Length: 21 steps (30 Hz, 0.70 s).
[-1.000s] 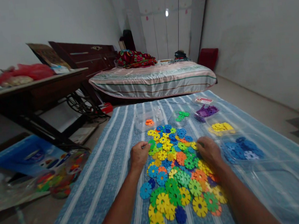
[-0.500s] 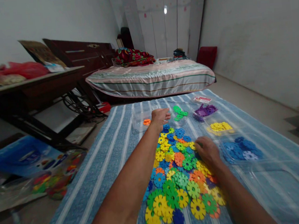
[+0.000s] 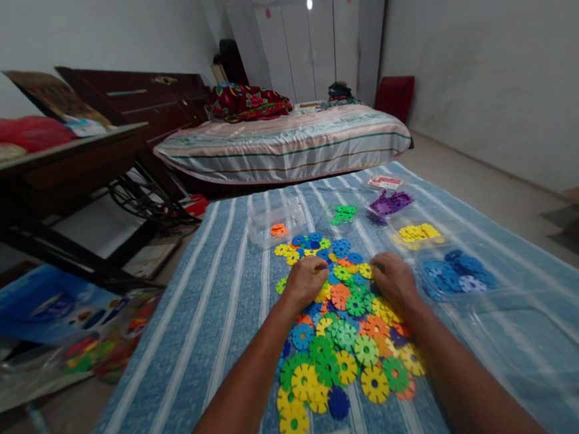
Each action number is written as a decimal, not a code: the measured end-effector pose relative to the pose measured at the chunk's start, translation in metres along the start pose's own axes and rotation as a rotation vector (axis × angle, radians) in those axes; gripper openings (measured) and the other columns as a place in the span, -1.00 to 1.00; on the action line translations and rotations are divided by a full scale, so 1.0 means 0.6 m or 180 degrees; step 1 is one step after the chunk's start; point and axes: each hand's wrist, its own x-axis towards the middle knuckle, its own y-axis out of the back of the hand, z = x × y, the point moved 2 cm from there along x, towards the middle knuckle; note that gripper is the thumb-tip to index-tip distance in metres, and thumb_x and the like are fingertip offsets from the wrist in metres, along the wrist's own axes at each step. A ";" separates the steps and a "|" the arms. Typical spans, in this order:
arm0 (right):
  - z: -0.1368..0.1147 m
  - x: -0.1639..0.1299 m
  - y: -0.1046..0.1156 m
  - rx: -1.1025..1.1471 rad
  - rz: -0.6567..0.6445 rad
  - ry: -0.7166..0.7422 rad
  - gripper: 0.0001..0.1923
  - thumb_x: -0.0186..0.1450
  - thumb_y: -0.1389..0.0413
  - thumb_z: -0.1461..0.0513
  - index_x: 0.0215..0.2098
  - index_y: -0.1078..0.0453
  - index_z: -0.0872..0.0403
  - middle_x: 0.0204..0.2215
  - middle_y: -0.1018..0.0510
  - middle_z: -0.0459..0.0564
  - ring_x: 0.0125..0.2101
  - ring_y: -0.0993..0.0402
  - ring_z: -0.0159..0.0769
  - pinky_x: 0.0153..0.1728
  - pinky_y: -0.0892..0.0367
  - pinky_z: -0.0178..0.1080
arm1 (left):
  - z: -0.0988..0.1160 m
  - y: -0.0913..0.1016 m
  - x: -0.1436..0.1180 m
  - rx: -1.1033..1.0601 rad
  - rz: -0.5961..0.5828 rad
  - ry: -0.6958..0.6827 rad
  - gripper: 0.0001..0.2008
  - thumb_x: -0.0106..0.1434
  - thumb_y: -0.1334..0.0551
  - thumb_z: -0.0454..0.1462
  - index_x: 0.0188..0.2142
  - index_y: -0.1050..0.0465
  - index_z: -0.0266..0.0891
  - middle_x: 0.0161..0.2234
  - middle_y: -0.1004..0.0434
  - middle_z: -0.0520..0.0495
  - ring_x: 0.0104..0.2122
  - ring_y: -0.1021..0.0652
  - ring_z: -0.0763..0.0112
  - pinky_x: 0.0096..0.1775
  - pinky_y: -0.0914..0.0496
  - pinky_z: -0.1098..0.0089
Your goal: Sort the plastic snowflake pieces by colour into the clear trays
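Observation:
A spread of flat, notched plastic discs (image 3: 340,298) in yellow, green, blue and orange lies on the striped cloth (image 3: 216,303). My left hand (image 3: 306,281) is over the left side of the spread, its fingers curled in. On the right edge of the discs, my right hand (image 3: 393,277) is closed too, with its fingertips turned down. Whether either hand holds a disc is hidden. Just beyond the discs stands a clear tub (image 3: 263,231) with a few orange discs (image 3: 279,230) in it. Green discs (image 3: 343,213) lie in another clear container behind the spread.
On the right stand clear containers of purple pieces (image 3: 391,202), yellow discs (image 3: 420,232) and blue discs (image 3: 457,272). A clear lid or tray (image 3: 534,338) lies nearer me. Beyond the cloth is a bed (image 3: 284,144); a sewing-machine table (image 3: 58,151) stands left.
My left hand has come back toward me from beside the orange tub and closed over the discs. The green discs now sit lower and closer together. My right hand stays near the right edge.

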 end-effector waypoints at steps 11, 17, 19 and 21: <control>0.001 -0.001 0.000 -0.0002 -0.0012 -0.0007 -0.75 0.20 0.04 0.24 -0.41 -0.48 0.07 -0.37 -0.50 0.01 -0.30 -0.35 -0.23 -0.26 -0.19 -0.25 | -0.022 -0.009 -0.055 0.1207 -0.0016 -0.0286 -0.78 0.19 -0.18 -0.34 -0.19 -0.54 -0.21 0.00 -0.47 -0.20 0.03 -0.45 0.14 0.11 -0.33 0.14; -0.001 -0.001 0.001 0.0020 0.0042 -0.0001 -0.77 0.19 0.03 0.25 -0.42 -0.48 0.07 -0.37 -0.51 0.01 -0.29 -0.35 -0.24 -0.25 -0.19 -0.26 | -0.025 -0.009 -0.061 0.1581 0.0092 0.0073 -0.68 0.22 -0.24 -0.17 -0.07 -0.49 -0.25 0.13 -0.36 -0.29 0.16 -0.35 -0.01 0.16 -0.26 0.06; -0.001 -0.001 0.001 -0.0009 0.0048 -0.0023 -0.78 0.20 0.02 0.25 -0.42 -0.48 0.06 -0.37 -0.51 0.00 -0.30 -0.35 -0.24 -0.26 -0.18 -0.26 | -0.025 -0.010 -0.061 0.1637 0.0061 0.0150 -0.65 0.22 -0.24 -0.12 -0.06 -0.48 -0.27 0.15 -0.34 -0.32 0.17 -0.33 -0.04 0.15 -0.26 0.05; -0.001 0.000 0.001 -0.0045 0.0029 -0.0029 -0.78 0.20 0.02 0.24 -0.43 -0.47 0.06 -0.38 -0.50 0.00 -0.30 -0.35 -0.25 -0.26 -0.17 -0.26 | -0.024 -0.011 -0.059 0.1655 0.0054 0.0237 -0.61 0.23 -0.23 -0.09 -0.06 -0.48 -0.29 0.16 -0.33 -0.37 0.17 -0.33 -0.08 0.14 -0.27 0.03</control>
